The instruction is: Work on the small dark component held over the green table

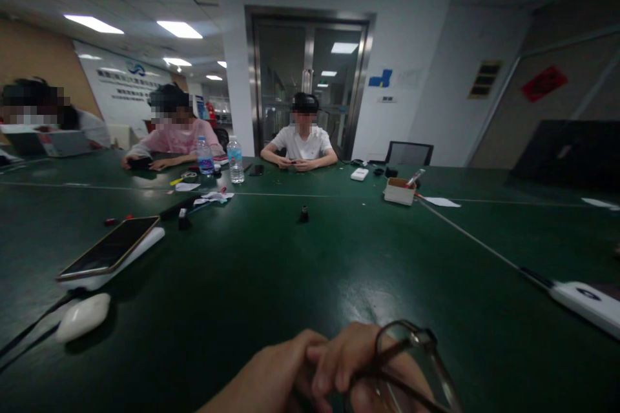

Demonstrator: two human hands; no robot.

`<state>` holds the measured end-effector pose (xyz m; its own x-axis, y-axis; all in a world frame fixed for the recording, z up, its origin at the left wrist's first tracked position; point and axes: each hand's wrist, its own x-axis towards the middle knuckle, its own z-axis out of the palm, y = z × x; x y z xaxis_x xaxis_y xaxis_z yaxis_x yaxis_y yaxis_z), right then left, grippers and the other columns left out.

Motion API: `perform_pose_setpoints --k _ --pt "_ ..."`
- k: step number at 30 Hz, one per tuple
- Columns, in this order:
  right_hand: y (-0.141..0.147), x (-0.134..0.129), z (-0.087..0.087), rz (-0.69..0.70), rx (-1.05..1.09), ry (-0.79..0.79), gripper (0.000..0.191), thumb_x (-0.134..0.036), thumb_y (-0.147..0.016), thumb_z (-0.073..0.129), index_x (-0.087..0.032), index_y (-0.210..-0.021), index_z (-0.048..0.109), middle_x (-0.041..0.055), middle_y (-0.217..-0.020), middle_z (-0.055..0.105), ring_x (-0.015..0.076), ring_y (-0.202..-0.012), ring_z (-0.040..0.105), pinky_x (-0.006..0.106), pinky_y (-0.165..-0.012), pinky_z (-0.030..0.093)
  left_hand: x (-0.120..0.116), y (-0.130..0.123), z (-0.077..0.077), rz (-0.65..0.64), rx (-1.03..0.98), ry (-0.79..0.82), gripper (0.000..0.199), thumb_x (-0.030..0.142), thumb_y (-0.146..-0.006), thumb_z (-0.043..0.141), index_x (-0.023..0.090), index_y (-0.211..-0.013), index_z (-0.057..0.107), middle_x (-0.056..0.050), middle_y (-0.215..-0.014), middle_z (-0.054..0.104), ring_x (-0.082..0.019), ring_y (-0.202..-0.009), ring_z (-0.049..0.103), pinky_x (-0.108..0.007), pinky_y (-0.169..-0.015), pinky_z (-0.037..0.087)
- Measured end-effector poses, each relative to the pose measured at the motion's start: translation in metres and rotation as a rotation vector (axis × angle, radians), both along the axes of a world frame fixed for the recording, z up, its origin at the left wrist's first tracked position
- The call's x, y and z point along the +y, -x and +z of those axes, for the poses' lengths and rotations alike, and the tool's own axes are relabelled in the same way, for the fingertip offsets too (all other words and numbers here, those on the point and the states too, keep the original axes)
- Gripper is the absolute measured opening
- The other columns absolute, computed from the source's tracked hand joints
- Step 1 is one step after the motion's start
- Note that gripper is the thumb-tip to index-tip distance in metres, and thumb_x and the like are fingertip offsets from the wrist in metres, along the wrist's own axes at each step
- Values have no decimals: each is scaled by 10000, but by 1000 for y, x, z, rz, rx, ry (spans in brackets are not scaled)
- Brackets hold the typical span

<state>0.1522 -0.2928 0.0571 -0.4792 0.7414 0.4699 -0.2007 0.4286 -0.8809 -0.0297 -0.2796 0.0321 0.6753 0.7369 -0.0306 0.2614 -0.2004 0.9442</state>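
Observation:
At the bottom edge my two hands are together above the green table. My right hand is closed on a pair of eyeglasses with thin frames; one lens rim sticks up to the right of its fingers. Its fingertips point left, against my left hand. The left hand comes in from the lower left, and its fingers are mostly hidden behind the right hand, so whether it grips anything is unclear.
A phone lies on a white object at the left, near a white oval case and black cords. Small black item mid-table; open box and white device at right. Bottles and several seated people beyond.

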Motion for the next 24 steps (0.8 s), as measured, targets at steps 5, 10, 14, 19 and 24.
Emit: perform_pose_setpoints --k 5,10,14,19,24 --pt "3 3 -1 -137 124 84 124 -331 -868 539 -217 -888 583 64 -842 637 182 -859 615 409 -912 444 -6 4 13 102 -58 41 405 448 -719 640 191 -1013 531 -56 -929 608 -143 -793 574 -209 -603 461" --pt "2 4 -2 -168 201 177 138 -345 -848 570 -225 -916 563 76 -883 652 218 -984 607 417 -896 465 -3 4 8 162 -166 -16 346 459 -730 634 179 -914 549 -48 -891 587 -124 -743 554 -201 -579 457" --pt "3 5 -6 -145 244 203 165 -372 -854 555 -232 -941 551 76 -893 656 232 -1028 596 435 -895 466 -3 3 11 185 -225 -29 330 491 -805 522 164 -842 546 -55 -884 565 -113 -710 546 -200 -565 459" --pt "4 4 -8 -119 260 252 172 -375 -852 556 -224 -933 558 83 -899 658 232 -1031 593 422 -887 476 -1 1 14 220 -175 -162 256 414 -812 540 160 -778 546 -50 -842 572 -110 -700 534 -200 -591 452" --pt "4 5 -9 -117 248 225 240 -418 -850 541 -225 -991 565 100 -989 649 229 -1011 602 415 -905 463 1 3 18 272 -84 -315 167 328 -813 538 169 -771 565 -36 -771 580 -111 -696 528 -202 -620 447"
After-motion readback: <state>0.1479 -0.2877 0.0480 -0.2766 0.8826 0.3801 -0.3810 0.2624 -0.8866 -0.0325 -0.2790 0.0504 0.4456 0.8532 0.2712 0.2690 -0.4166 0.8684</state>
